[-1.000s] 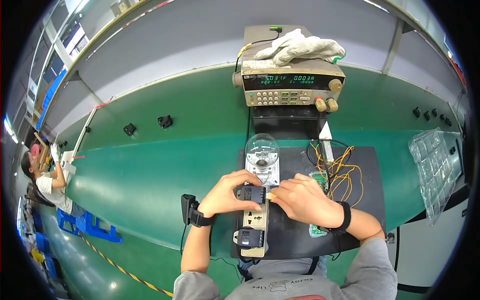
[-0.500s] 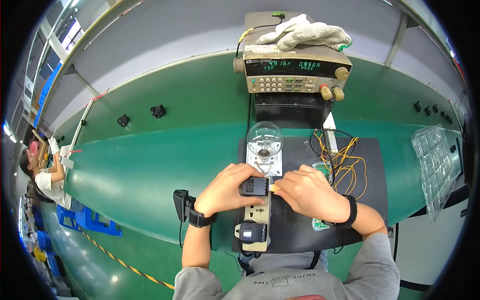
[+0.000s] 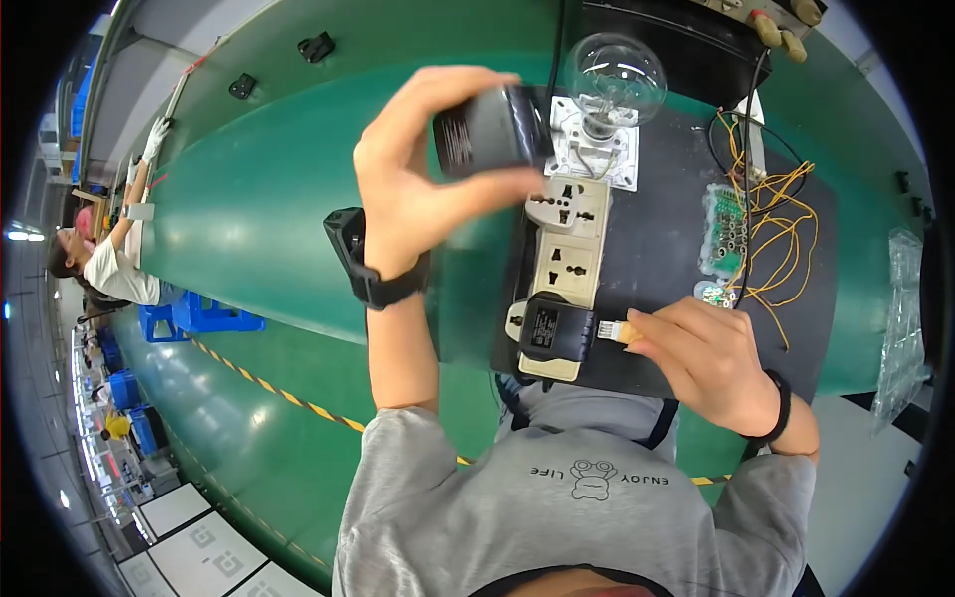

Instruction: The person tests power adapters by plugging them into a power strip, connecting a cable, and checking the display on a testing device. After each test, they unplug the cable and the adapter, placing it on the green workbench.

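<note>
My left hand is closed round a black power adapter, lifted above the far end of a beige power strip. A whitish plug converter sits in the strip's far socket. Plugged in at the near end is a second black adapter. Between finger and thumb, my right hand pinches a USB plug with a yellowish grip. Its metal end points at the second adapter's right side, close to it; whether they touch I cannot tell.
A clear bulb stands on a white base beyond the strip. Right of it lie a green circuit board and tangled yellow wires. Clear plastic trays lie far right. A co-worker sits far left.
My left hand has raised the first adapter away from the strip. My right hand has brought the USB plug from that adapter to the nearer one. The view has shifted and tilted.
</note>
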`<action>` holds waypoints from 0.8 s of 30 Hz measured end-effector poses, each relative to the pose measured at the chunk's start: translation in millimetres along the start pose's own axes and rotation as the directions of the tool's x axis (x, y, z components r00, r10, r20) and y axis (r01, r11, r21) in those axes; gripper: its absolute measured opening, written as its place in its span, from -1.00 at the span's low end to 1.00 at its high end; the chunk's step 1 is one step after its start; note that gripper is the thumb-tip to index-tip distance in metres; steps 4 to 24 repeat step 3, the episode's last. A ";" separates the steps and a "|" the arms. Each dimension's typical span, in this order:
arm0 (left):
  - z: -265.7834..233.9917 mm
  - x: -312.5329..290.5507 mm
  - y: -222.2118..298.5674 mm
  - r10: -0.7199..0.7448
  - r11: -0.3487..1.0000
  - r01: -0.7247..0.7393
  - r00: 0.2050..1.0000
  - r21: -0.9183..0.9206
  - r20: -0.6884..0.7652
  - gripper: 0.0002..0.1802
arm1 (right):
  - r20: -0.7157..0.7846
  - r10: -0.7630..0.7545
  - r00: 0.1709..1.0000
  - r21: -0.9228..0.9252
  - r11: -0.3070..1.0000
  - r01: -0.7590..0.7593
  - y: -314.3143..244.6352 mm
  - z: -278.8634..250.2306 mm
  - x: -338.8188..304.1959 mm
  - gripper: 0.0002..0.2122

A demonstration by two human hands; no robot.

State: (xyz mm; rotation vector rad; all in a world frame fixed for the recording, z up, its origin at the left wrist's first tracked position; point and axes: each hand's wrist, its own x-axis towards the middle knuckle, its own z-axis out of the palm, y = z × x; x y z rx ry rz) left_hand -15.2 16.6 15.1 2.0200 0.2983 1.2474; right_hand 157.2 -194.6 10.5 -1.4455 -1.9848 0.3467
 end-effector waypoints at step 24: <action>0.1 -8.6 -15.5 -0.124 0.987 0.132 0.988 0.094 -0.091 -0.51 | -0.004 0.037 0.999 0.029 0.999 -0.037 -7.7 13.1 -7.4 -0.77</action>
